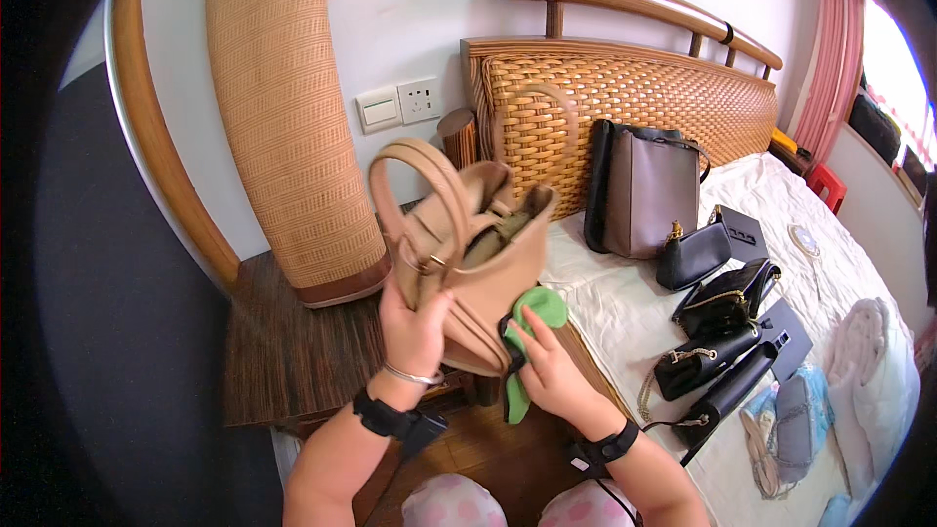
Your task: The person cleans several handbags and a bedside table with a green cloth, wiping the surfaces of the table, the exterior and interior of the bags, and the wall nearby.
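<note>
Head view: we hold tan bag (498, 293) tilted, in air between nightstand (283, 351) and bed (586, 278). Our left grip (412, 332) closed on bag's left side below handles (452, 190), partly hidden. Our right grip (561, 376) pinches green cloth (543, 309), held against bag's lower right side.
</note>
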The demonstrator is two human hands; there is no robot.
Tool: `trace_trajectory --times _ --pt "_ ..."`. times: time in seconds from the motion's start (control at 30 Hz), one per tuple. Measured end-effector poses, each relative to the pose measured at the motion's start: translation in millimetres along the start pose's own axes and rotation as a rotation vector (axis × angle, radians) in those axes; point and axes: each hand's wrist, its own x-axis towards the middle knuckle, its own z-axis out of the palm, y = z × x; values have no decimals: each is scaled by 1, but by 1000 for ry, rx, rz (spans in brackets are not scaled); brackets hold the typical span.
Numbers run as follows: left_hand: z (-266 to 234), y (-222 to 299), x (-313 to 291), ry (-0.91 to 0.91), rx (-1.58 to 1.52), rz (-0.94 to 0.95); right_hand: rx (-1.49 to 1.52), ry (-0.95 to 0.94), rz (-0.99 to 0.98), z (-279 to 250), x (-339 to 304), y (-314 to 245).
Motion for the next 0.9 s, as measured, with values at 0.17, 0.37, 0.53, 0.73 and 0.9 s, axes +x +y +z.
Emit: trace_trajectory --times 0.17,0.37,0.53,0.73,0.9 --pt "-33 -28 34 202 39 0 -24 -42 111 11 -18 14" --pt "-51 -64 32 260 446 5 -135 -63 230 -18 -51 26" --pt "-10 -49 5 332 800 446 -221 -90 311 -39 -95 40" --pt "83 -60 -68 -332 599 500 -332 -101 403 -66 -140 27" --pt "171 -103 -117 -763 366 336 -395 -39 379 -96 -186 24"
